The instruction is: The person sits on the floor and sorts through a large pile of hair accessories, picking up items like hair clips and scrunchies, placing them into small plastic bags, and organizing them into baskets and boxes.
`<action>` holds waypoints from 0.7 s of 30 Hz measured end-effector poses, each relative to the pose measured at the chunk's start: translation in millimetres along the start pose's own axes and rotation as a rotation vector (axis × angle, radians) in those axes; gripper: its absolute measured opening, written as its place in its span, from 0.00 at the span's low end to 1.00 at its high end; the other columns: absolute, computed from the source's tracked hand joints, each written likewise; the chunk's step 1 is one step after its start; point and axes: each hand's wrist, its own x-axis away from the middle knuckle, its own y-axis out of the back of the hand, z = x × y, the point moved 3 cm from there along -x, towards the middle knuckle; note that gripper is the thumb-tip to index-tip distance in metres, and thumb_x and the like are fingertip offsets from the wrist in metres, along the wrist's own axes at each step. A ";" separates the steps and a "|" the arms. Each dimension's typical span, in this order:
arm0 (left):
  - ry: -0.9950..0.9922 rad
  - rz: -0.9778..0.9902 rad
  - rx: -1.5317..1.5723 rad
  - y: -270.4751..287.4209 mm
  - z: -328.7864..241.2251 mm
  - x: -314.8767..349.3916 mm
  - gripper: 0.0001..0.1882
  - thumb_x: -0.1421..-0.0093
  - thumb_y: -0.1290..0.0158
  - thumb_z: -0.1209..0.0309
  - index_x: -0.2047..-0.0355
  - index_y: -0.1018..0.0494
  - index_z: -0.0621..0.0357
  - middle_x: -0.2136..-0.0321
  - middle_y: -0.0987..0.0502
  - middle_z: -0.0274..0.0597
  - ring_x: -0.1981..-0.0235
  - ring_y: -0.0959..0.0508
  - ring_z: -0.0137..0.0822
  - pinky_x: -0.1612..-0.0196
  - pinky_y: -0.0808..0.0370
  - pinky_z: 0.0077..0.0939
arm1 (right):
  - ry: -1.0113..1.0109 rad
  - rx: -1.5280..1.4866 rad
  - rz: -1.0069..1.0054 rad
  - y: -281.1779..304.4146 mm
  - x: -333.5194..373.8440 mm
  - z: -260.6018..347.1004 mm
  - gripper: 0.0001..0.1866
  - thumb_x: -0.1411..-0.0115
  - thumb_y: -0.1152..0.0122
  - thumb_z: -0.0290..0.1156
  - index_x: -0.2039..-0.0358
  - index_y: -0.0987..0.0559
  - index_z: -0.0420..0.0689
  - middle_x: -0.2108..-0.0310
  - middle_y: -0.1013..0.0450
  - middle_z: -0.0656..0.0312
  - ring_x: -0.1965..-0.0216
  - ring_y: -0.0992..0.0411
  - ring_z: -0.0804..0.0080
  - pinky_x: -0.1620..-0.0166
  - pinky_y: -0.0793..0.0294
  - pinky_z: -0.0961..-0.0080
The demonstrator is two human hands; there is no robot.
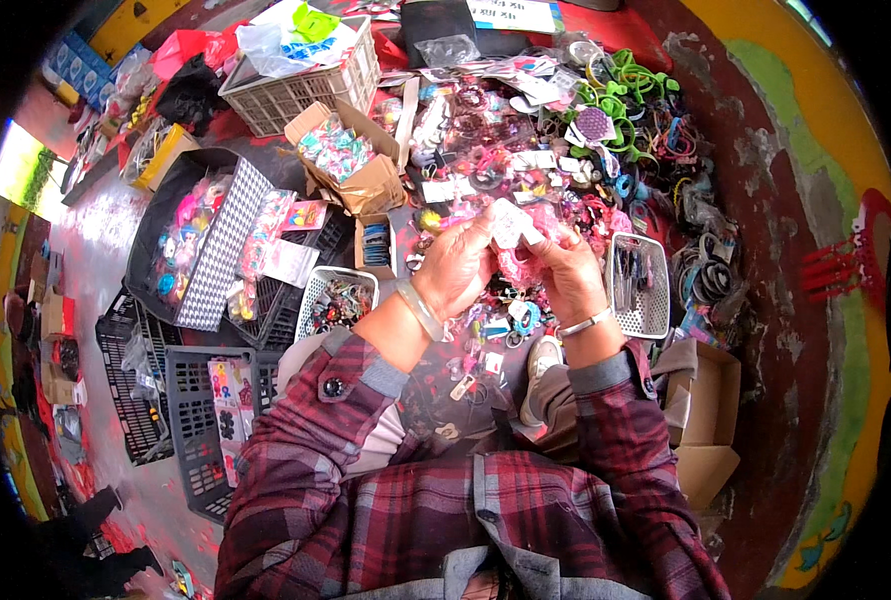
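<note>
Both my hands are raised in front of me over a heap of hair accessories [466,130]. My left hand [454,268] is closed, its thumb and fingers pinching the left side of a small white card [509,222]. My right hand [574,278] is closed on a pink ruffled hair tie [519,268] just below the card, with its thumb near the card's right edge. Whether the card is attached to the hair tie I cannot tell. My fingers partly hide the hair tie, and similar pink pieces lie behind it.
White baskets of small pieces stand left [311,300] and right [656,318]. Beyond are an open carton [381,190] and a beige crate [286,105]. A black box [156,240] and dark crates [191,430] are at left; an empty-looking cardboard box [711,400] sits at right.
</note>
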 end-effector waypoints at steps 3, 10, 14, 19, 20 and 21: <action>0.001 -0.026 -0.058 -4.4 0.7 1.4 0.18 0.37 0.59 0.61 0.57 0.34 0.66 0.58 0.30 0.42 0.54 0.32 0.32 0.47 0.38 0.29 | 0.048 0.026 -0.032 0.4 1.4 -2.1 0.12 0.48 0.42 0.24 0.62 0.25 0.38 0.69 0.26 0.62 0.70 0.27 0.77 0.66 0.28 0.83; 0.046 -0.004 -0.102 -2.5 -2.6 2.2 0.19 0.37 0.60 0.62 0.54 0.36 0.66 0.57 0.30 0.46 0.54 0.30 0.37 0.48 0.36 0.33 | 0.120 0.271 0.013 -8.4 3.4 9.0 0.14 0.51 0.38 0.21 0.62 0.26 0.39 0.70 0.26 0.65 0.70 0.28 0.80 0.66 0.28 0.83; 0.109 0.019 -0.061 -3.9 2.5 3.0 0.19 0.37 0.60 0.62 0.54 0.36 0.66 0.57 0.30 0.46 0.55 0.30 0.37 0.50 0.33 0.33 | 0.108 0.346 -0.040 -3.1 0.6 6.2 0.15 0.53 0.37 0.20 0.63 0.26 0.38 0.69 0.26 0.63 0.70 0.28 0.80 0.66 0.28 0.83; 0.102 0.011 -0.154 -6.6 1.2 7.0 0.18 0.37 0.60 0.62 0.54 0.36 0.64 0.58 0.29 0.44 0.56 0.28 0.36 0.52 0.32 0.32 | 0.023 0.129 0.000 -9.2 6.4 10.7 0.13 0.52 0.37 0.25 0.65 0.25 0.39 0.71 0.26 0.64 0.72 0.29 0.79 0.68 0.29 0.84; 0.107 0.019 -0.157 -7.2 1.7 6.8 0.18 0.37 0.60 0.62 0.54 0.36 0.63 0.59 0.29 0.44 0.57 0.28 0.36 0.52 0.31 0.32 | 0.034 0.115 -0.010 -7.6 5.5 9.9 0.12 0.51 0.37 0.26 0.65 0.25 0.39 0.71 0.26 0.64 0.73 0.29 0.79 0.69 0.30 0.84; 0.112 0.026 -0.160 -7.7 2.1 6.8 0.18 0.37 0.61 0.61 0.55 0.35 0.62 0.60 0.29 0.43 0.58 0.27 0.36 0.53 0.31 0.33 | 0.039 0.116 -0.024 -6.1 5.3 9.0 0.12 0.51 0.37 0.27 0.65 0.25 0.39 0.71 0.26 0.64 0.73 0.29 0.79 0.69 0.30 0.84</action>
